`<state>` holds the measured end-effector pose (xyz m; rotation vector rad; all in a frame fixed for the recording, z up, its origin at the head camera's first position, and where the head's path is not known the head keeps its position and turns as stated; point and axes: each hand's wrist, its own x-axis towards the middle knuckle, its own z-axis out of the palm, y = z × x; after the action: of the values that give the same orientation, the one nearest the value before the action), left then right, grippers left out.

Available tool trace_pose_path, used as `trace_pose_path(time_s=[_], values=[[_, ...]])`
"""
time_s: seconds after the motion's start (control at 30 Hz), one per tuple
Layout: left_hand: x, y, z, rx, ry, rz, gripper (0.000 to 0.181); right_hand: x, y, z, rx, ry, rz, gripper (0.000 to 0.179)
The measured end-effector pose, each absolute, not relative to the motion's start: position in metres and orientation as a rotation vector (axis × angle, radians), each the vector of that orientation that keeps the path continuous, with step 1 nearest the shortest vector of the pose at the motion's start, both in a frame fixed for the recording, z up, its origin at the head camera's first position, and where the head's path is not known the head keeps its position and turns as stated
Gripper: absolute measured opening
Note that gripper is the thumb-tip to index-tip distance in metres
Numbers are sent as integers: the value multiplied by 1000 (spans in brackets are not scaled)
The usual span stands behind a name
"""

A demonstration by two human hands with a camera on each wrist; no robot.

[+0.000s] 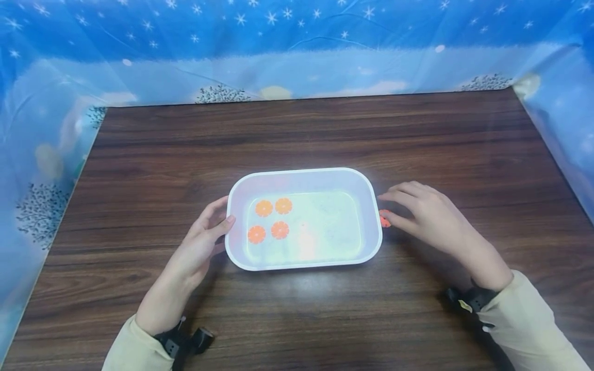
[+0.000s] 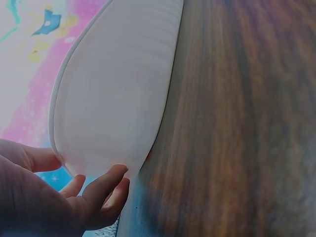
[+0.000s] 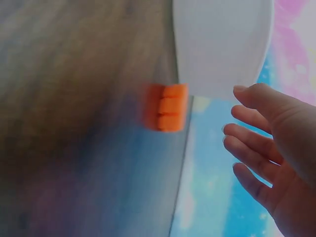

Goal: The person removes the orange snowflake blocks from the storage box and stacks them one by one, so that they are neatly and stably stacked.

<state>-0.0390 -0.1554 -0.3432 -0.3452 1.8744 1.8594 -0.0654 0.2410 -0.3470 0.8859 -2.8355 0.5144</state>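
Note:
A white plastic tub [image 1: 303, 173] stands on the wooden table. Inside it, on the left half of its floor, lie several flat orange flower-shaped discs [image 1: 283, 206]. My left hand [image 1: 200, 242] holds the tub's left end, thumb over the rim and fingers against the outer wall, as the left wrist view also shows. By the right end my right hand [image 1: 424, 214] hovers with fingers spread and relaxed, holding nothing. An orange-red notched piece [image 3: 173, 107] sits on the table close to that end, partly hidden behind the right thumb in the head view.
Dark wood-grain table [image 1: 306, 134] surrounds the tub on all sides. A blue cloth with snowflakes and trees [image 1: 297, 31] hangs along the back and both sides. Black wrist cameras [image 1: 185, 341] are strapped at both sleeves.

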Motion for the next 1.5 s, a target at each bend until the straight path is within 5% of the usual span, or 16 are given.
trace_pose_path(time_s=[1.5], values=[[-39, -160, -349, -285, 1878, 1881, 53, -64, 101, -347, 1130, -2913, 707, 35]])
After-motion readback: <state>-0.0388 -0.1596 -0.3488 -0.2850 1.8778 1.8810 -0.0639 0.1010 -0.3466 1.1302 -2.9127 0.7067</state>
